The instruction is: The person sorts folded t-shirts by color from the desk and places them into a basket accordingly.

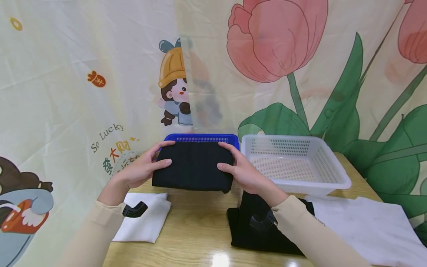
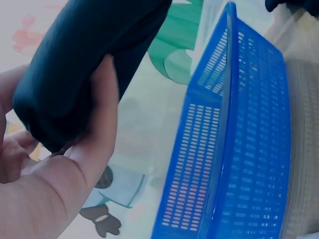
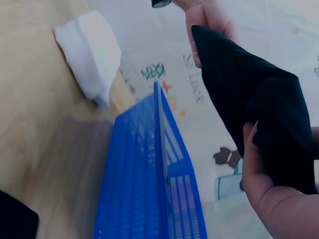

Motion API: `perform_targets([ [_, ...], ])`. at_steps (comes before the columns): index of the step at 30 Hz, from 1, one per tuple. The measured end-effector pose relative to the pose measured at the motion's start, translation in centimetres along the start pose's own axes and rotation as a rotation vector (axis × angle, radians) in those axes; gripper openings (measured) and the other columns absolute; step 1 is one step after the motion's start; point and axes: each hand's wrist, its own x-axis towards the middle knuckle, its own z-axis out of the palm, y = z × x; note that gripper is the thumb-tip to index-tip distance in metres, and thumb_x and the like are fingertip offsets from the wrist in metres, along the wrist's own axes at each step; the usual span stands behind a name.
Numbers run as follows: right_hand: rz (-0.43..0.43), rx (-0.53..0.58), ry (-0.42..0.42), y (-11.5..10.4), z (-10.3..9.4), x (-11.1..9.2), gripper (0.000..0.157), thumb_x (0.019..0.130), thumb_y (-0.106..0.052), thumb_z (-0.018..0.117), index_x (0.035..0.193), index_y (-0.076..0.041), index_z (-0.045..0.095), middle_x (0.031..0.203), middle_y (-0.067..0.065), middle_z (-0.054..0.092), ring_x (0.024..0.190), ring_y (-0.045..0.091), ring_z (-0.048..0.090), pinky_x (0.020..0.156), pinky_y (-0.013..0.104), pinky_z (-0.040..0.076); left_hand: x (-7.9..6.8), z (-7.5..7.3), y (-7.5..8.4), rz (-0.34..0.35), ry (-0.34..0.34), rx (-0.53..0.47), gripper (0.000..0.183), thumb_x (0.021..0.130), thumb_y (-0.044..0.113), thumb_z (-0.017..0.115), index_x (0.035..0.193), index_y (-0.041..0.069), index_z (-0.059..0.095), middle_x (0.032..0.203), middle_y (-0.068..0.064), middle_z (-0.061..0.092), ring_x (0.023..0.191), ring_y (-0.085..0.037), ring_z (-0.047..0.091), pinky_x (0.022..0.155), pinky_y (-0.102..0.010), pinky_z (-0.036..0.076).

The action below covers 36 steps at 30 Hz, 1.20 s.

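A folded black cloth (image 1: 193, 167), perhaps a garment, is held up between my two hands in front of the blue basket (image 1: 200, 136). My left hand (image 1: 143, 168) grips its left end, thumb on the near face and fingers over the top edge. At the other end my right hand (image 1: 245, 172) pinches it the same way. In the left wrist view the cloth (image 2: 75, 64) looks thick and rolled at its end. Both wrist views show it above the level of the basket's rim. The cloth hides most of the basket in the head view.
To the right of the blue basket stands a white basket (image 1: 340, 174). A folded white cloth (image 1: 146, 218) lies on the table (image 1: 190, 230) at left. Another black cloth (image 1: 247, 230) lies under my right forearm, beside a spread white cloth (image 1: 370, 226). A printed curtain (image 1: 133, 55) hangs behind.
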Motion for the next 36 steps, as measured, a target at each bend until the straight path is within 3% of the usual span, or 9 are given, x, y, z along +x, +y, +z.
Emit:
perform_targets([
  [3, 0.019, 0.010, 0.016, -0.4, -0.5, 1.5, 0.072, 0.111, -0.006, 0.054, 0.170, -0.029, 0.021, 0.162, 0.017, 0.042, 0.133, 0.035, 0.062, 0.097, 0.044, 0.061, 1.5, -0.8, 0.0, -0.028, 0.013, -0.052, 0.068, 0.110, 0.018, 0.061, 0.166, 0.031, 0.025, 0.163, -0.018, 0.033, 0.132, -0.034, 0.062, 0.098, -0.042, 0.060],
  [5, 0.032, 0.010, 0.027, -0.5, -0.9, 2.4, 0.072, 0.111, -0.008, 0.054, 0.170, -0.029, 0.020, 0.161, 0.017, 0.043, 0.127, 0.033, 0.066, 0.095, 0.043, 0.061, 2.5, -1.2, -0.1, -0.032, 0.013, -0.086, 0.072, 0.108, 0.013, 0.062, 0.167, 0.030, 0.024, 0.158, -0.019, 0.041, 0.126, -0.029, 0.067, 0.097, -0.042, 0.060],
  [8, 0.042, 0.002, 0.040, -0.3, -1.5, 3.7, 0.075, 0.110, -0.010, 0.059, 0.170, -0.031, 0.019, 0.162, 0.015, 0.043, 0.125, 0.032, 0.067, 0.094, 0.041, 0.061, 4.0, -1.8, -0.4, -0.031, 0.029, -0.095, 0.078, 0.106, 0.007, 0.065, 0.167, 0.031, 0.024, 0.157, -0.016, 0.043, 0.123, -0.024, 0.068, 0.096, -0.039, 0.061],
  [14, 0.046, -0.036, 0.063, 0.9, -2.6, 6.6, 0.087, 0.103, -0.010, 0.071, 0.169, -0.035, 0.020, 0.162, 0.013, 0.043, 0.133, 0.035, 0.063, 0.095, 0.040, 0.061, 6.4, -2.9, -1.2, -0.048, 0.083, -0.080, 0.083, 0.104, 0.007, 0.068, 0.168, 0.034, 0.023, 0.160, -0.019, 0.038, 0.121, -0.025, 0.068, 0.093, -0.039, 0.062],
  [25, 0.096, -0.116, 0.142, 4.3, -3.0, 10.2, 0.090, 0.100, -0.005, 0.073, 0.169, -0.033, 0.023, 0.162, 0.016, 0.042, 0.130, 0.036, 0.063, 0.098, 0.043, 0.059, 8.9, -4.7, -5.4, -0.082, 0.148, -0.082, 0.085, 0.103, 0.005, 0.069, 0.169, 0.032, 0.022, 0.165, -0.021, 0.029, 0.121, -0.031, 0.066, 0.089, -0.039, 0.063],
  [28, 0.109, -0.158, 0.164, 5.0, -2.8, 10.6, 0.090, 0.100, -0.007, 0.075, 0.169, -0.032, 0.023, 0.166, 0.015, 0.035, 0.138, 0.037, 0.056, 0.107, 0.047, 0.054, 9.4, -5.1, -6.5, -0.100, 0.167, -0.056, 0.086, 0.103, 0.007, 0.070, 0.169, 0.033, 0.021, 0.172, -0.021, 0.017, 0.139, -0.038, 0.052, 0.103, -0.047, 0.056],
  [31, 0.114, -0.174, 0.181, 5.7, -2.6, 11.0, 0.090, 0.099, -0.007, 0.075, 0.169, -0.032, 0.024, 0.171, 0.014, 0.026, 0.144, 0.039, 0.049, 0.113, 0.051, 0.049, 9.4, -5.4, -7.2, -0.114, 0.178, -0.013, 0.086, 0.103, 0.012, 0.071, 0.169, 0.033, 0.021, 0.177, -0.015, -0.003, 0.160, -0.039, 0.016, 0.123, -0.060, 0.032],
  [34, 0.120, -0.196, 0.189, 6.3, -2.5, 11.3, 0.089, 0.099, -0.008, 0.075, 0.169, -0.031, 0.024, 0.175, 0.012, 0.018, 0.148, 0.040, 0.044, 0.116, 0.053, 0.045, 9.4, -5.6, -7.8, -0.125, 0.182, 0.023, 0.086, 0.102, 0.015, 0.073, 0.169, 0.034, 0.021, 0.177, -0.011, -0.017, 0.163, -0.033, -0.014, 0.127, -0.068, 0.006],
  [36, 0.121, -0.203, 0.191, 6.5, -2.6, 11.5, 0.090, 0.099, -0.008, 0.075, 0.170, -0.031, 0.023, 0.176, 0.011, 0.014, 0.150, 0.041, 0.041, 0.117, 0.054, 0.044, 9.6, -5.8, -8.1, -0.127, 0.183, 0.045, 0.087, 0.102, 0.016, 0.073, 0.170, 0.035, 0.021, 0.177, -0.011, -0.019, 0.162, -0.032, -0.021, 0.126, -0.070, 0.002],
])
